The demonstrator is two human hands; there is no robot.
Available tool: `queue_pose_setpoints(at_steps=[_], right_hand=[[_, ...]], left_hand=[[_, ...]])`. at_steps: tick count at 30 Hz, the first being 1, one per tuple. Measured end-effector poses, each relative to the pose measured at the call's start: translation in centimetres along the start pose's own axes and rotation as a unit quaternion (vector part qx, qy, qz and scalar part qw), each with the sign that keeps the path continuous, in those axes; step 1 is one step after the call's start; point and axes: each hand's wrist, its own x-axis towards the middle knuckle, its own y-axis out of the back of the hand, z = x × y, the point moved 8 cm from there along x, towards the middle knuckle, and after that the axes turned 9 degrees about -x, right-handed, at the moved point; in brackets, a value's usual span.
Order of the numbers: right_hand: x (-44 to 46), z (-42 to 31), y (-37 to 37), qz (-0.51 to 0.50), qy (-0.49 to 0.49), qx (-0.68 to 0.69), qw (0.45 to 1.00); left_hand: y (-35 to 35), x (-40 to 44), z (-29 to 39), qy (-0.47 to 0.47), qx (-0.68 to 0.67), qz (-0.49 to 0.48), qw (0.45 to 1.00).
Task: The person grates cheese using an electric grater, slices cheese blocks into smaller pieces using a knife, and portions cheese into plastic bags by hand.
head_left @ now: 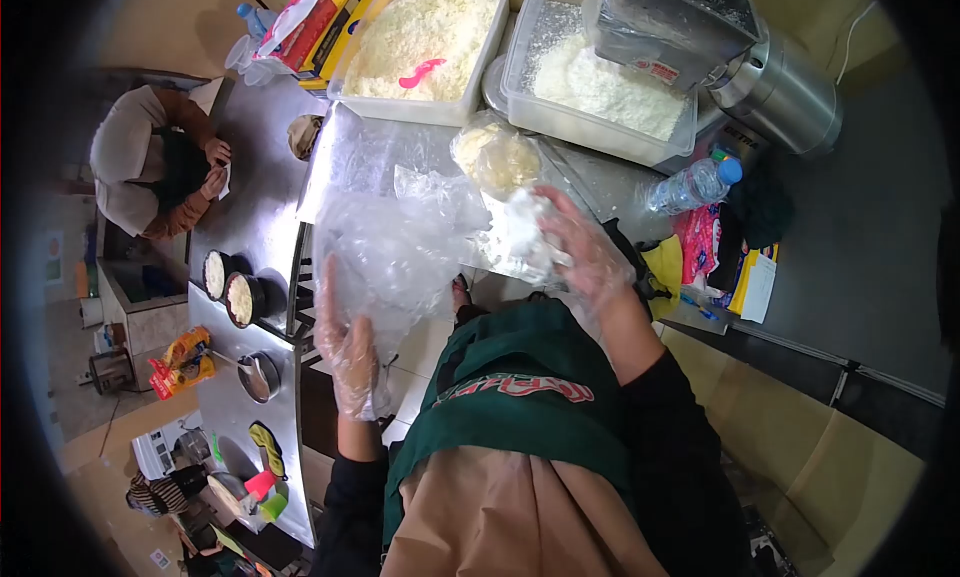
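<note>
Both of my hands wear clear plastic gloves. My left hand (350, 352) is closed at the lower left edge of a large clear plastic bag (385, 247), holding it over the metal counter. My right hand (578, 239) touches a white powdery mass (520, 239) near the counter's front edge, its fingers bent around the right side of it. Just beyond lies a clear bag with pale yellow contents (500, 157). Farther back stand a tub of yellowish crumbly powder (485, 87) with a pink scoop (422, 74) in it, and a tub of white powder (590, 129).
A metal machine (785, 97) stands back right, with a water bottle (700, 184) and packets nearby. Boxes (335, 32) stand back left. On the left are two filled dark bowls (245, 299), a saucepan (258, 377) and a person (155, 162) at a counter.
</note>
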Motion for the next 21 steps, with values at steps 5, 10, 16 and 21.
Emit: queue_pose_setpoints(at_steps=[5, 10, 16, 21], right_hand=[[-2.7, 4.0, 11.8, 0.087, -0.064, -0.175, 0.978], [-3.1, 6.7, 19.8, 0.208, -0.054, -0.166, 0.963], [-2.0, 2.9, 20.3, 0.284, 0.043, -0.254, 0.924], [-2.0, 1.0, 13.9, 0.351, 0.218, -0.717, 0.562]], left_hand=[[3.7, -3.5, -2.0, 0.051, -0.020, 0.052, 0.997], [5.4, -7.4, -9.7, 0.111, -0.124, 0.061, 0.984], [1.9, -9.6, -19.6, 0.219, -0.042, 0.049, 0.974], [-6.4, -9.3, -24.0, 0.168, 0.142, -0.115, 0.969]])
